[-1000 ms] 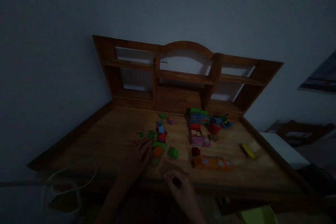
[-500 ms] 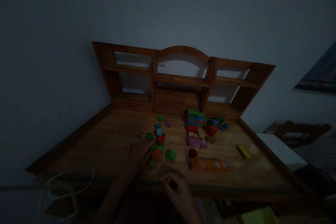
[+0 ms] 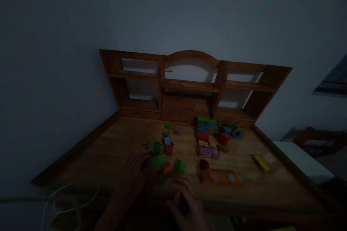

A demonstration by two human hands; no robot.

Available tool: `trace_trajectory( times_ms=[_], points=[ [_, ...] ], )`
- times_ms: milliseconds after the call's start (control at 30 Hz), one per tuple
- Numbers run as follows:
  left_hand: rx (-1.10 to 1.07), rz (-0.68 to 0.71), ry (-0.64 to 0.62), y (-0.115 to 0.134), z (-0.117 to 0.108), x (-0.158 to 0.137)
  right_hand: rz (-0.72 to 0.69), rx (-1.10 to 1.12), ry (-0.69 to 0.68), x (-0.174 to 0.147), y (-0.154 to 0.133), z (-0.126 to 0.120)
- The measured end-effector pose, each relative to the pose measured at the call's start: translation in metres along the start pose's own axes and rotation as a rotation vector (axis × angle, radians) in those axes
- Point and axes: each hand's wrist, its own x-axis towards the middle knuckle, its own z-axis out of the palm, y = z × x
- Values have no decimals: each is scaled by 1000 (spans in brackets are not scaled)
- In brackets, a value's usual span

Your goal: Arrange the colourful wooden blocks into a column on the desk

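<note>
My left hand [image 3: 135,169] hovers over the left of the desk, smeared by motion, its fingers loosely spread. Its fingertips are beside a long green block [image 3: 156,161]; whether they touch it I cannot tell. My right hand [image 3: 187,202] is at the front edge, fingers curved and thumb apart, with a dark gap between and no held thing visible. Nearby are an orange block [image 3: 167,169], a green block [image 3: 179,165] and a red block [image 3: 168,148] with a light blue block [image 3: 167,140] by it.
To the right lie a row of orange blocks [image 3: 222,177], pink blocks [image 3: 208,152], a blue and green stack [image 3: 207,125] and a yellow block [image 3: 261,163]. A wooden shelf unit [image 3: 187,85] stands at the back. A white cable [image 3: 71,208] hangs front left.
My left hand has drawn back leftward from the blocks, and the long green block has shifted left. My right thumb and fingers have parted. The view has shifted slightly.
</note>
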Motion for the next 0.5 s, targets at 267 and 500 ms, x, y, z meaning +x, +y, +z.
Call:
trace_trajectory(
  times_ms=[267,500],
  points=[
    [-71,103,-101,41,-23,-54,-190,-309,-174,20,-20,-22],
    [-109,188,-97,42,0,-52,-136,-466,-388,32,-32,-41]
  ],
)
